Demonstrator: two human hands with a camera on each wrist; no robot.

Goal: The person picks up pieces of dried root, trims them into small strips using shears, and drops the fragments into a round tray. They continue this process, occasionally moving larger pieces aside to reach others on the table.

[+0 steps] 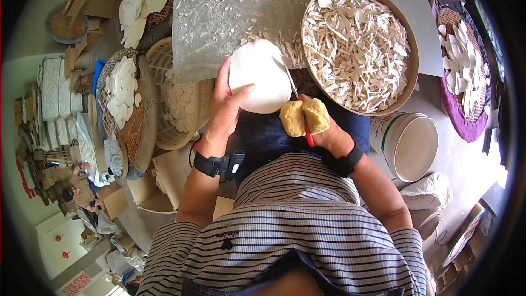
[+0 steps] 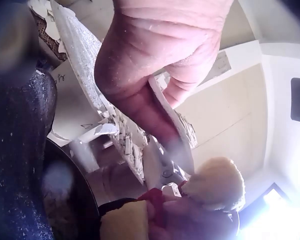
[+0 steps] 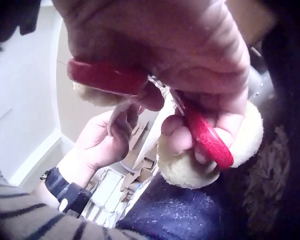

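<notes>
My left hand point(image 1: 223, 104) holds a flat, white, rounded slab point(image 1: 260, 79) above my lap, thumb across its upper face and fingers beneath. My right hand point(image 1: 337, 140) grips red-handled scissors point(image 3: 207, 137) whose handles are wrapped in thick yellow foam padding point(image 1: 293, 119). The blades point(image 1: 293, 85) run along the slab's right edge, right at its rim. In the left wrist view, the slab point(image 2: 172, 117) appears edge-on between thumb and fingers, with the scissors just below it. Much of the right hand's grip is hidden by the padding in the head view.
A metal-topped table point(image 1: 208, 33), strewn with white chips, lies ahead. On its right, a round tray point(image 1: 415, 71) holds many white trimmings. A white bucket point(image 1: 416, 148) stands at the right. Baskets of white slabs flank both sides, including a wicker basket point(image 1: 156, 57) at the left.
</notes>
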